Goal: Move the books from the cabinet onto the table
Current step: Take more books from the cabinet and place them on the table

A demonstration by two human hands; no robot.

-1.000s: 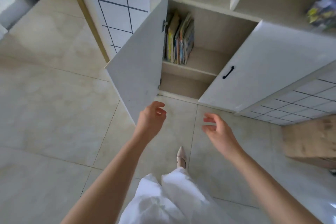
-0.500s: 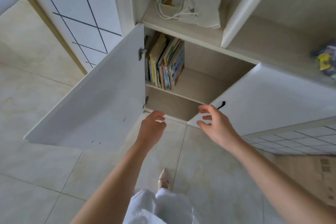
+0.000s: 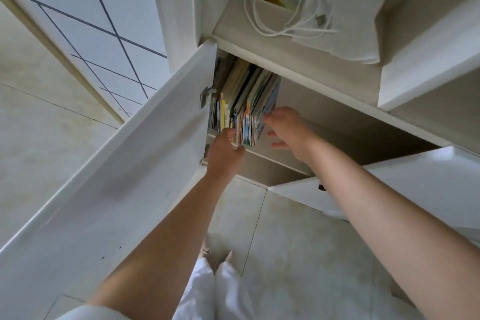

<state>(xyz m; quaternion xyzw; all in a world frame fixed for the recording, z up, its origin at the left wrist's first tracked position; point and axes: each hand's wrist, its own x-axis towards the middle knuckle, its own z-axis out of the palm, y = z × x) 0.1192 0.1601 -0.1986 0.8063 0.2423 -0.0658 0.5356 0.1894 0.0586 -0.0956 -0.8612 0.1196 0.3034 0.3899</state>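
Here, left hand (image 3: 224, 153) fingers hidden behind books (image 3: 244, 104) | right hand (image 3: 291, 130) fingers spread, tips blurred

No lettering can be read anywhere; the colourful thin book spines (image 3: 241, 112) standing in the open white cabinet (image 3: 324, 101) carry print too small and blurred to make out; the picture cards above that cabinet's shelf show no legible words.

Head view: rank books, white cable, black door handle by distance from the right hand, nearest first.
From the right hand:
1. Books, touching its fingertips, on its left.
2. Black door handle, below, on the right-hand door.
3. White cable, on the shelf above.
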